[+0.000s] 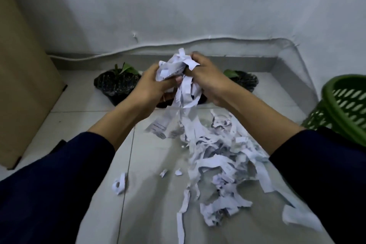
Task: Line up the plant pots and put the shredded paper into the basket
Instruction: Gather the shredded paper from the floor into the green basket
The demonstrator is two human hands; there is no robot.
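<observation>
Dark printed lines show on some strips of the shredded paper (pixel 179 77), too blurred to read; no brand or label is legible anywhere. The left hand (pixel 152 87) and right hand (pixel 208 79) both curl their fingers round one bunch of it, raised above the floor (pixel 89 121), with long strips trailing down; the rest lies in a loose pile (pixel 221 156) below and nearer than the hands. Beyond the left hand stands a black plant pot (pixel 114 85) with green leaves; a second pot (pixel 245 80) shows beyond the right hand, partly hidden by it; something dark between them is mostly covered by hands and paper. The green basket (pixel 348 105), well to the right of the right hand, is cut off by the frame edge, its contents unseen.
</observation>
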